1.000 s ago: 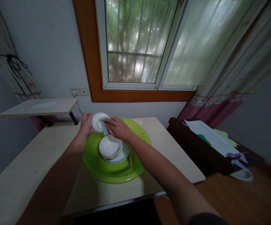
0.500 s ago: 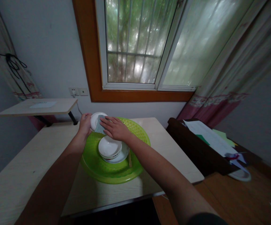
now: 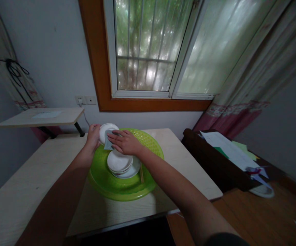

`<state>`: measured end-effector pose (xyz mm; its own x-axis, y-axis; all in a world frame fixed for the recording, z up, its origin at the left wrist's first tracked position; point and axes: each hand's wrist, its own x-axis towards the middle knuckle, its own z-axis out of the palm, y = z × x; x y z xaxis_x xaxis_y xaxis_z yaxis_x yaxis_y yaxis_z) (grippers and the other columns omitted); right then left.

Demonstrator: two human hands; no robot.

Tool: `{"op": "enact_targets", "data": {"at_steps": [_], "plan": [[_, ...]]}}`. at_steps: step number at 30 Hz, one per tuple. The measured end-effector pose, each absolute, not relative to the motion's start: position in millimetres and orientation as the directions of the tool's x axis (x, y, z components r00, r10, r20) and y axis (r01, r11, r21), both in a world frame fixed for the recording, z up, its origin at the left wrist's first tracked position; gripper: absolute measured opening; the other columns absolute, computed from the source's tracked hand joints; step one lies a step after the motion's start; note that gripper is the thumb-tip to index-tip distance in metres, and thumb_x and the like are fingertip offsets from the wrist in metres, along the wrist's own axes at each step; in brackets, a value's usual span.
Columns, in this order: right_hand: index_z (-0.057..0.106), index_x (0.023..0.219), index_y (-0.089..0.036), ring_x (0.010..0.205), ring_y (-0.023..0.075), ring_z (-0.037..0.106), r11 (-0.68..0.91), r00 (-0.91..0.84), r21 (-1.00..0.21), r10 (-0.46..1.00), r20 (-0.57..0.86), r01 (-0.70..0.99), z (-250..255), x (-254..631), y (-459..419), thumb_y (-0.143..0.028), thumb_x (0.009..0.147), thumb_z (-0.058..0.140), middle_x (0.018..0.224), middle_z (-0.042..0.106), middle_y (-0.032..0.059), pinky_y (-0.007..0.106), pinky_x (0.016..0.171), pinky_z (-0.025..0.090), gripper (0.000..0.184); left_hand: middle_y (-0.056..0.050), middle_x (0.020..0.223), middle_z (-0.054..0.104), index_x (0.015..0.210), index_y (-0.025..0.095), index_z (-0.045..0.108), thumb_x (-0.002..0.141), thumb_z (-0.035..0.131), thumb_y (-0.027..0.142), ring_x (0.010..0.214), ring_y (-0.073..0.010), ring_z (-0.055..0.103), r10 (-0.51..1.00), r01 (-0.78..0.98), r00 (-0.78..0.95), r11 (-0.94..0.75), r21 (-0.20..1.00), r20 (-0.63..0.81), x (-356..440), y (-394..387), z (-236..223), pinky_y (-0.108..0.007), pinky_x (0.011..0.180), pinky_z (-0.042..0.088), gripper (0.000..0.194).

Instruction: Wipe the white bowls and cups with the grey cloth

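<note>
Over the far left rim of a green plastic basin (image 3: 107, 190), my left hand (image 3: 93, 137) grips a small white dish (image 3: 108, 126) by its left edge, tilted toward me. A grey-blue cloth (image 3: 108, 145) lies against the dish's inner face under the fingers of my right hand (image 3: 127, 142), which are stretched out and press it there. White bowls (image 3: 119, 161), stacked, rest on a white plate (image 3: 137, 171) inside the basin. Beside them on the right is a thin wooden utensil (image 3: 142, 175), perhaps chopsticks, its upper part hidden by my right arm.
The basin stands on a pale wooden table (image 3: 183, 167). A raised shelf (image 3: 45, 118) is at the left, with wall sockets (image 3: 85, 100) behind it. To the right, a dark brown piece of furniture (image 3: 201, 157) holds papers (image 3: 224, 147). A barred window (image 3: 148, 48) is ahead.
My right hand and the cloth have shifted slightly down and left across the dish. The cloth's shape has changed a little. My left hand keeps its hold nearly in place.
</note>
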<state>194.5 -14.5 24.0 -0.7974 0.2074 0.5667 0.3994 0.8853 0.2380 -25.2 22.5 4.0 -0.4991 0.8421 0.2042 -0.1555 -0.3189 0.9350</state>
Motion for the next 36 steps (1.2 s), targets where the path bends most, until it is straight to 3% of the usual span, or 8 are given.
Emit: {"op": "enact_targets", "data": {"at_steps": [4, 7, 15, 20, 24, 29, 33, 36], "plan": [[0.050, 0.147, -0.025, 0.149, 0.0257, 0.032, 0.863, -0.772, 0.220, 0.259, 0.581, 0.455, 25, 193, -15, -0.039, 0.103, 0.046, 0.157, 0.046, 0.0016, 0.047, 0.120, 0.030, 0.046, 0.002, 0.082, 0.057, 0.089, 0.021, 0.053, 0.068, 0.066, 0.037, 0.067, -0.0121, 0.054, 0.849, -0.176, -0.479, -0.344, 0.922, 0.225, -26, 24, 2, -0.024, 0.059, 0.044, 0.030], [0.056, 0.142, -0.024, 0.149, 0.0266, 0.034, 0.844, -0.733, 0.177, 0.312, 0.604, 0.505, 27, 196, -13, -0.037, 0.103, 0.046, 0.153, 0.051, 0.0043, 0.051, 0.120, 0.027, 0.042, 0.002, 0.083, 0.057, 0.089, 0.020, 0.054, 0.067, 0.066, 0.036, 0.068, -0.0116, 0.055, 0.836, -0.162, -0.496, -0.354, 0.921, 0.234, -26, 24, 2, -0.023, 0.059, 0.044, 0.029], [0.065, 0.129, -0.018, 0.146, 0.0245, 0.041, 0.893, -0.773, 0.197, 0.220, 0.594, 0.406, 31, 202, -11, -0.035, 0.103, 0.046, 0.136, 0.067, 0.0080, 0.046, 0.116, 0.035, 0.036, 0.003, 0.082, 0.057, 0.090, 0.021, 0.054, 0.064, 0.067, 0.032, 0.067, -0.0115, 0.054, 0.832, -0.212, -0.522, -0.341, 0.916, 0.189, -24, 20, 7, -0.024, 0.059, 0.044, 0.031], [0.050, 0.146, -0.021, 0.149, 0.0230, 0.035, 0.905, -0.814, 0.239, 0.169, 0.556, 0.351, 29, 197, -16, -0.040, 0.104, 0.044, 0.147, 0.057, 0.0069, 0.044, 0.119, 0.032, 0.046, 0.002, 0.082, 0.055, 0.088, 0.021, 0.053, 0.067, 0.065, 0.034, 0.067, -0.0121, 0.053, 0.837, -0.158, -0.503, -0.334, 0.929, 0.216, -24, 22, 5, -0.024, 0.057, 0.043, 0.028], [0.042, 0.151, -0.024, 0.151, 0.0251, 0.030, 0.878, -0.789, 0.222, 0.238, 0.566, 0.424, 29, 195, -18, -0.042, 0.104, 0.044, 0.156, 0.047, 0.0048, 0.048, 0.120, 0.029, 0.051, 0.001, 0.083, 0.055, 0.090, 0.021, 0.054, 0.070, 0.065, 0.037, 0.068, -0.0125, 0.053, 0.839, -0.123, -0.491, -0.332, 0.935, 0.233, -22, 18, 6, -0.024, 0.058, 0.043, 0.028], [0.055, 0.139, -0.020, 0.144, 0.0273, 0.040, 0.837, -0.716, 0.164, 0.324, 0.619, 0.521, 30, 200, -13, -0.036, 0.103, 0.046, 0.140, 0.064, 0.0079, 0.051, 0.118, 0.030, 0.041, 0.002, 0.084, 0.056, 0.094, 0.021, 0.054, 0.068, 0.067, 0.037, 0.068, -0.0122, 0.054, 0.840, -0.162, -0.501, -0.326, 0.932, 0.207, -23, 20, 5, -0.024, 0.058, 0.043, 0.033], [0.069, 0.116, -0.019, 0.131, 0.0284, 0.051, 0.850, -0.729, 0.202, 0.268, 0.629, 0.486, 32, 204, -11, -0.031, 0.100, 0.052, 0.131, 0.069, 0.0076, 0.050, 0.114, 0.033, 0.027, 0.003, 0.082, 0.055, 0.093, 0.021, 0.054, 0.065, 0.067, 0.035, 0.068, -0.0114, 0.053, 0.828, -0.182, -0.528, -0.327, 0.927, 0.188, -26, 23, 3, -0.023, 0.059, 0.043, 0.034], [0.071, 0.114, -0.020, 0.119, 0.0267, 0.057, 0.879, -0.776, 0.243, 0.196, 0.600, 0.410, 31, 203, -12, -0.031, 0.098, 0.053, 0.129, 0.070, 0.0069, 0.046, 0.106, 0.040, 0.026, 0.002, 0.082, 0.055, 0.091, 0.022, 0.054, 0.065, 0.068, 0.035, 0.068, -0.0118, 0.053, 0.828, -0.182, -0.527, -0.332, 0.925, 0.194, -27, 23, 4, -0.023, 0.058, 0.043, 0.033]]}}
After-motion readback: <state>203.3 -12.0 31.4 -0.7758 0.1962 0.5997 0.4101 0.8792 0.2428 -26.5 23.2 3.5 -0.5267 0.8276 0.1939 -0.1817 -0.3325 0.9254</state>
